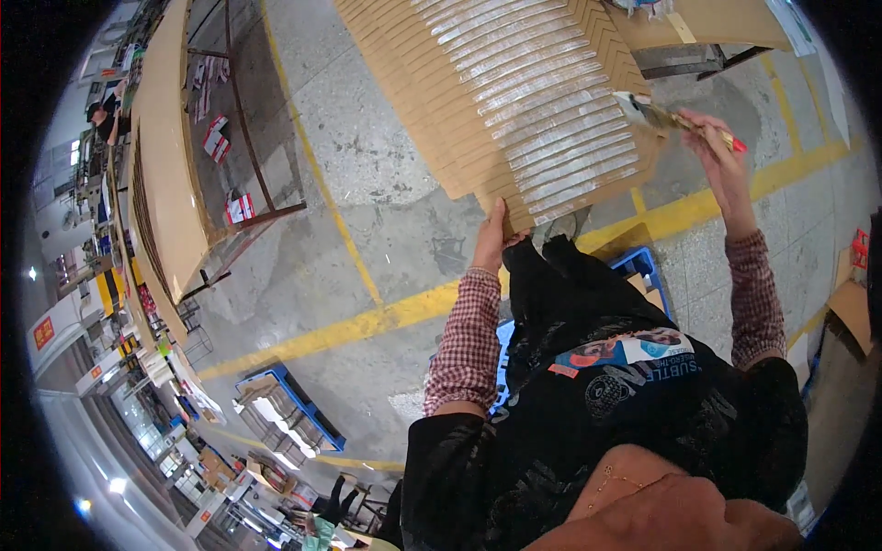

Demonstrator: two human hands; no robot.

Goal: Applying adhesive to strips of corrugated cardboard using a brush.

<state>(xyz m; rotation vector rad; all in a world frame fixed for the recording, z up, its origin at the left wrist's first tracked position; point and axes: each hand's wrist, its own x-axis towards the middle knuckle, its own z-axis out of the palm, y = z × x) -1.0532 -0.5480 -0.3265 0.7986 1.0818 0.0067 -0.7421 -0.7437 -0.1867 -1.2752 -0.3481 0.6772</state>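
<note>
A row of overlapping brown cardboard sheets (404, 87) stretches away in front of me, each showing only a narrow strip. White, wet-looking streaks (560, 119) cover the strips along the right part of the row. My left hand (491, 241) grips the near edge of the nearest sheets, thumb on top and the other fingers partly hidden. My right hand (718, 154) is closed round the handle of a flat brush (657, 112) with a red handle end. The brush's whitish bristles are at the right edge of the streaked strips; whether they touch is unclear.
A long table with brown board (170, 156) on a metal frame stands at the left. Blue pallets (308, 413) with stacked pieces lie on the grey floor at lower left and beside me (643, 266). Another board-topped table (707, 26) is at far right. Yellow lines (367, 317) cross the floor.
</note>
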